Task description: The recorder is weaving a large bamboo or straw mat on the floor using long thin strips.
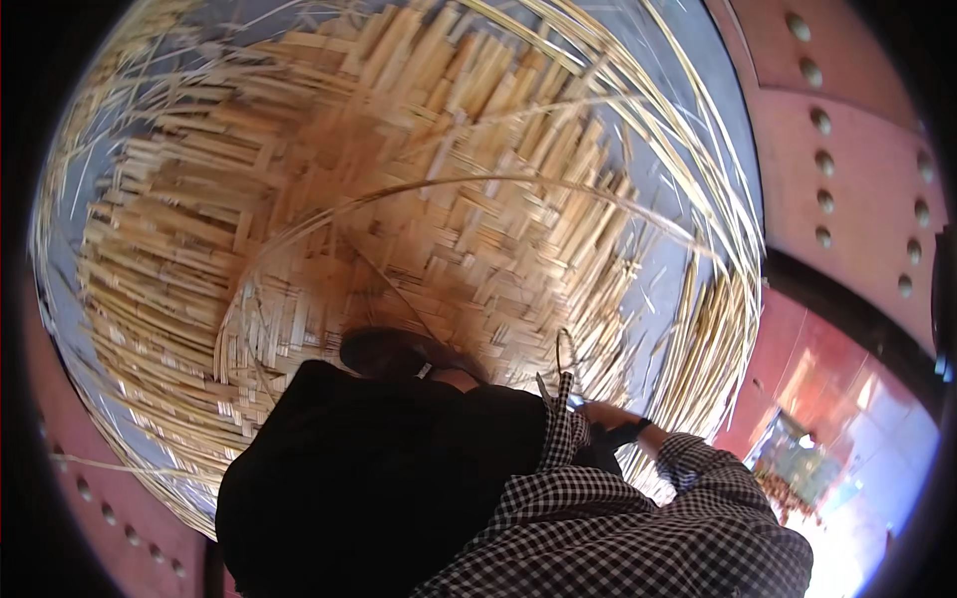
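Observation:
A broad woven mat of split cane (498,224) spreads beneath me, blurred in its middle. My right hand (601,414), with a black band at its wrist, is low and right of centre, beside my black-clothed leg and a fold of checkered shirt. Its fingers are mostly hidden, so I cannot tell what they hold. Close to it, a thin pale pointed piece (543,389) and a small dark loop (565,349) stick up. My left hand is out of sight. A dark shoe (384,351) rests on the mat in front of my leg.
One long thin cane strip (488,179) arcs across the mat. Bundled loose strips (688,359) lie along the right side, and more curve round the far rim. Grey floor (653,164) shows between them. Reddish panels with round studs (820,122) border the right.

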A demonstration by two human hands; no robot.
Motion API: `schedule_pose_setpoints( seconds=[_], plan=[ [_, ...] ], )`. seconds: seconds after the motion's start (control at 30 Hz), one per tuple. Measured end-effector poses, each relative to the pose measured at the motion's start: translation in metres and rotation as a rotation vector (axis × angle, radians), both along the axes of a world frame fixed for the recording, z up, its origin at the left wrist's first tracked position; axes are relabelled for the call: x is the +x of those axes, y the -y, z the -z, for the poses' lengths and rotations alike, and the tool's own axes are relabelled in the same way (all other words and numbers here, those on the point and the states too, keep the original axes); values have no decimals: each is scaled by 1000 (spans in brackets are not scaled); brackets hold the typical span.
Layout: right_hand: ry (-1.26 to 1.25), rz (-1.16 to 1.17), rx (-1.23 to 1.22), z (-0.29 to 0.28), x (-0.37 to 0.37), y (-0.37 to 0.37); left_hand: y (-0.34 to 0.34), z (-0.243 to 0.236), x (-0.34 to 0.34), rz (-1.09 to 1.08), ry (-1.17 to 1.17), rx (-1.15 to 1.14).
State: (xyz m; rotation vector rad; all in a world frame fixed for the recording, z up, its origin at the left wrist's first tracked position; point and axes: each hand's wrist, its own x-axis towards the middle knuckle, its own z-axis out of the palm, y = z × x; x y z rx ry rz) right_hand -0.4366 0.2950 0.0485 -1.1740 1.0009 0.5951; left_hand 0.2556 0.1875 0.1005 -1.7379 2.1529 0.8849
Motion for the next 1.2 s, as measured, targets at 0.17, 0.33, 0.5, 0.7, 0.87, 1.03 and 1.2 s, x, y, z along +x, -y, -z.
schedule_pose_setpoints(
  seconds=[0.17,0.33,0.5,0.7,0.87,1.03,1.2],
  plan=[
    [-208,271,32,22,20,-77,39,-17,10,47,-12,36],
    [-280,365,-131,30,43,-28,76,-25,-5,-8,-98,94],
    [-314,424,-270,50,44,38,107,-34,-27,-295,-142,-121],
    [-379,440,-436,60,46,144,206,34,-132,-846,-808,-55],
    [-448,442,-526,71,43,195,236,94,-233,52,-249,-500],
    [-505,442,-519,64,20,166,222,103,-278,80,-228,-268],
    [-569,441,-506,55,-16,117,232,124,-304,204,-338,-1065]
  ],
)
